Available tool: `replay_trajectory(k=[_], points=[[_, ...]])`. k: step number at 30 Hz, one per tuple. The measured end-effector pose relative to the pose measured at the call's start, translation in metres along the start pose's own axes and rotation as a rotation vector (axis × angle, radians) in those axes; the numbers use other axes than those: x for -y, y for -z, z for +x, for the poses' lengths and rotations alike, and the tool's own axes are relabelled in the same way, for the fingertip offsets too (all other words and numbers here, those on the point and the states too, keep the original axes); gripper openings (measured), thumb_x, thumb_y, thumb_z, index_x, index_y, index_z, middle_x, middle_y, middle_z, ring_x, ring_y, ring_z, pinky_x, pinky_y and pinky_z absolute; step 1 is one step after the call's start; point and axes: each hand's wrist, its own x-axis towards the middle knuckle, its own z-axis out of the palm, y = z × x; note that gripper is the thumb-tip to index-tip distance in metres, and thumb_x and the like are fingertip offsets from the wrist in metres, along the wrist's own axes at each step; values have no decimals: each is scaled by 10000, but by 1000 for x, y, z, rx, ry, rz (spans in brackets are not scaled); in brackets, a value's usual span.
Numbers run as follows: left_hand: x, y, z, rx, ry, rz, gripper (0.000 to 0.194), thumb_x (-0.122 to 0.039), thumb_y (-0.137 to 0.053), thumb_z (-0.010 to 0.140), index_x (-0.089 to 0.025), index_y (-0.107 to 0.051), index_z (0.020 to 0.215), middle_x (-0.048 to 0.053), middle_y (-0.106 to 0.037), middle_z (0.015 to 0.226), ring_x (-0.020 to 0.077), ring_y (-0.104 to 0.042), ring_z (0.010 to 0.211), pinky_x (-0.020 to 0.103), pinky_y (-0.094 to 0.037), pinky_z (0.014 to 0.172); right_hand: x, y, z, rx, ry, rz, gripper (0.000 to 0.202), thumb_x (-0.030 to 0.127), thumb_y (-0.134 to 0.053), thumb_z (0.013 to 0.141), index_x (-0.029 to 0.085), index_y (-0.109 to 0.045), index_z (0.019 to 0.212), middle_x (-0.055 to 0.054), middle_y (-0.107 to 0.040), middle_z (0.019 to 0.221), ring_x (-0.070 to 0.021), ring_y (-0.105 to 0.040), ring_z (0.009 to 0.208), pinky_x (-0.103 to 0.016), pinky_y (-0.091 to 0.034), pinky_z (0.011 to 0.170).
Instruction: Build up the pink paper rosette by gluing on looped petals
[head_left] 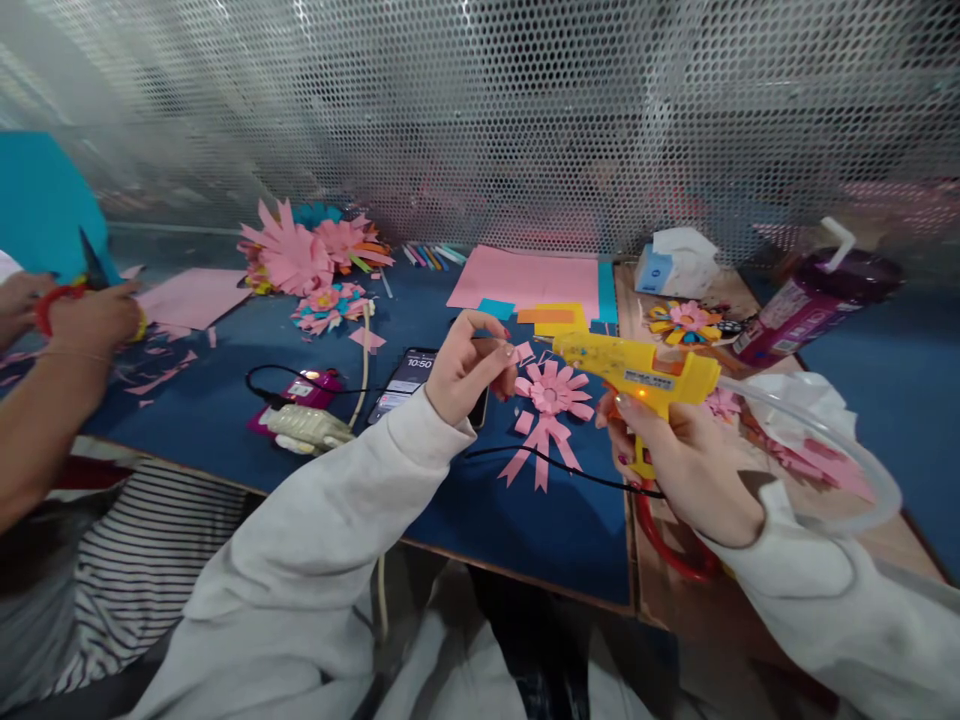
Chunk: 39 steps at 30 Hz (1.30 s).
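My right hand (pixel 675 450) is wrapped round the handle of a yellow hot glue gun (pixel 626 365), whose nozzle points left. A long clear glue stick (pixel 870 450) curves out of its back. In my left hand (pixel 476 365), thumb and finger pinch a small pink paper piece (pixel 523 353), close to the nozzle. Below lies a pink paper flower (pixel 553 395) on the blue table. Forked pink paper strips (pixel 541 450) spread beneath the flower. A black cord (pixel 555 462) runs from the glue gun across the table.
A co-worker's hand (pixel 94 315) at left holds scissors (pixel 91 265) by blue paper (pixel 52 200). Paper flowers (pixel 289 250), pink sheets (pixel 536 278) and a tissue box (pixel 675 265) stand at the back. A phone (pixel 405 378), power strip (pixel 311 428) and purple cup (pixel 810 300) flank my hands.
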Motion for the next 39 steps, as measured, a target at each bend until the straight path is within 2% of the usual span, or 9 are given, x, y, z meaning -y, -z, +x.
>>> replay_trajectory(k=[5, 9, 19, 25, 39], points=[[-1, 0, -1, -1, -22, 7, 177, -320, -550, 863, -223, -405, 887, -86, -517, 467, 76, -496, 365, 179, -360, 350, -10, 3, 1, 3, -47, -7, 400, 590, -576, 742, 194, -528, 707, 53, -379, 509, -75, -342, 405, -224, -275, 356], [-2, 1, -3, -6, 6, 39, 187, -344, -548, 860, -227, -405, 888, -80, -520, 473, 83, -492, 362, 193, -347, 344, -16, 3, 3, 15, -36, -41, 384, 575, -561, 767, 197, -519, 707, 46, -386, 539, -77, -333, 427, -225, -263, 362], [-5, 1, -5, 29, 19, 26, 206, -329, -562, 852, -220, -387, 852, -82, -516, 471, 82, -507, 375, 182, -354, 352, -17, 4, 3, 42, -32, -43, 399, 578, -555, 774, 192, -493, 692, 39, -394, 570, -70, -304, 449, -220, -238, 372], [-5, 1, -5, 34, 20, 4, 220, -313, -575, 844, -220, -377, 824, -87, -514, 471, 78, -506, 380, 179, -351, 356, -18, 3, 3, 52, -30, -42, 401, 569, -551, 780, 196, -473, 656, 52, -346, 531, -67, -286, 428, -212, -228, 360], [-3, 4, -6, 13, -3, 2, 171, -254, -564, 835, -222, -396, 832, -83, -504, 471, 85, -513, 387, 195, -347, 362, -16, 4, 2, 71, -23, -78, 395, 560, -533, 800, 193, -477, 667, 53, -357, 525, -67, -318, 432, -210, -264, 373]])
